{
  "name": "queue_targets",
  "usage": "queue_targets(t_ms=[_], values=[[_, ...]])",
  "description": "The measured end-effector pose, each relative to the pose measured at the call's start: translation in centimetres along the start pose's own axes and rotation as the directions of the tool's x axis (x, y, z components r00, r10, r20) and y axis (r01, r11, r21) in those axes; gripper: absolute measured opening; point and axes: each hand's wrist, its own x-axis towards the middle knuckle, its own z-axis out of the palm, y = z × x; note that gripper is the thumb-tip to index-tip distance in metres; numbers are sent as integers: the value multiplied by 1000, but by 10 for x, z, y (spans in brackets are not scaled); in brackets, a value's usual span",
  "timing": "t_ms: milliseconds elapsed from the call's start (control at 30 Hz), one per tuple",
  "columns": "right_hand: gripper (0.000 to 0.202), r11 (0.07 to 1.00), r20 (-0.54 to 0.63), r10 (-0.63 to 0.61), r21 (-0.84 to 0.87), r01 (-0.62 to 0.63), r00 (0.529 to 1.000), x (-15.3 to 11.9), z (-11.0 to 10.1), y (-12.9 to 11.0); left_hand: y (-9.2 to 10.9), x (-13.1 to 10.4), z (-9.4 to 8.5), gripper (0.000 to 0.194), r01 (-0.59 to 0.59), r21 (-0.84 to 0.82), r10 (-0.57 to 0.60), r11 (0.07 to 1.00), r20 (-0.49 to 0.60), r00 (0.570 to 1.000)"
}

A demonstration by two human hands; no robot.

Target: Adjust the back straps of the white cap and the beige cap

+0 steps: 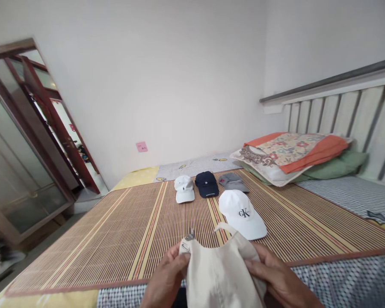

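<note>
Five caps are in sight on the bed (340, 201). Four lie on the striped bamboo mat (109, 239): a small white cap (184, 189), a navy cap (206, 184) just to its right, a grey cap (232, 182) beside that — the three making a loose row toward the far edge — and a larger white cap with black letters (242, 214) nearer the person, set apart from the row. The fifth, a beige cap (220, 273), is up off the mat, held at the near edge between both hands.

The left hand (167, 280) is closed on the beige cap's left side, thumb pressing the fabric just below a small label, with the metal strap buckle (190, 234) sticking up above the fingers. The right hand (277, 278) grips the cap's right side, fingers curled over the cloth — neither hand is slack.

At the head of the bed sits one stack of pillows (295, 156), a floral one on top of orange and green. One slatted headboard (346, 107) stands behind them. One pink tag (142, 146) is fixed low on the wall, and a door frame (28, 141) stands at the left.
</note>
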Motion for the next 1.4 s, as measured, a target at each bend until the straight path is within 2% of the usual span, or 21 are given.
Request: queue_targets(t_ms=[133,233,333,400,500,600,667,800,933,1100,1267,1333,1400], values=[[45,999,-36,29,24,-28,999,-1,6,-5,-5,-1,4,21,13,-52,-16,999,-73,997],[46,998,-25,45,55,-43,999,-1,7,-5,-6,-3,8,34,21,-69,-31,997,-149,988],[50,997,-38,41,69,-39,998,-2,6,-4,-4,-6,8,45,22,5,-20,1000,-261,965],[48,997,-37,35,76,-33,999,-3,6,-4,-4,-7,7,44,21,67,4,998,-352,936],[39,996,-45,29,83,-25,999,-4,8,-8,-6,-8,9,44,44,-4,-42,999,-410,911],[39,1000,-118,13,4,-13,993,-7,11,-13,-6,-8,17,44,84,-130,-126,988,-359,925],[43,998,-151,1,-69,-12,989,-8,11,-16,-5,-9,23,41,88,-142,-129,986,-309,942],[45,990,-101,15,-140,-29,995,-7,10,-14,-2,-9,28,38,70,-111,-92,991,-215,972],[44,987,-62,-46,-159,36,997,-3,16,-12,-1,-10,25,43,66,-135,-96,989,-235,967],[36,997,0,-73,-38,73,997,3,32,-19,-3,-13,22,49,136,-120,-156,984,-186,970],[43,998,-88,-61,6,62,994,2,43,-28,-11,-15,13,50,155,-108,-170,982,-141,975],[52,997,-100,-49,-64,42,994,0,47,-29,-14,-14,9,48,144,-119,-157,982,-108,982],[62,979,-50,-27,-205,16,998,-3,49,-27,-16,-12,5,47,128,-129,-136,983,-57,989]])
